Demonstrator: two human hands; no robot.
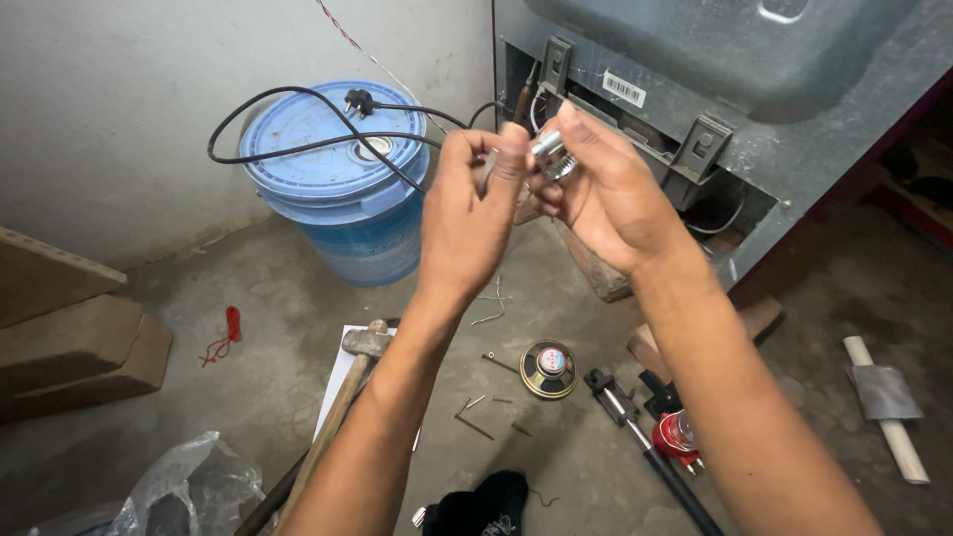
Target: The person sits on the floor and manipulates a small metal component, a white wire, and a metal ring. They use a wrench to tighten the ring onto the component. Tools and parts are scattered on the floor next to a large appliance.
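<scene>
Bare grey concrete floor (pixel 278 298) meets a pale wall; a dented grey metal cabinet (pixel 754 89) stands at one o'clock. At centre, the right hand (pixel 606 194) pinches a small ribbed silvery fitting (pixel 552 154), the left hand (pixel 476 213) curled closed touching it; its lower part is hidden.

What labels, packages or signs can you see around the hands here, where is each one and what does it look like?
White rectangular barcode sticker: on the grey metal appliance back, upper right, just above the right hand.
Pale printed label: on the side wall of the blue plastic lidded bucket, left of the left hand.
No signs or screens.
</scene>
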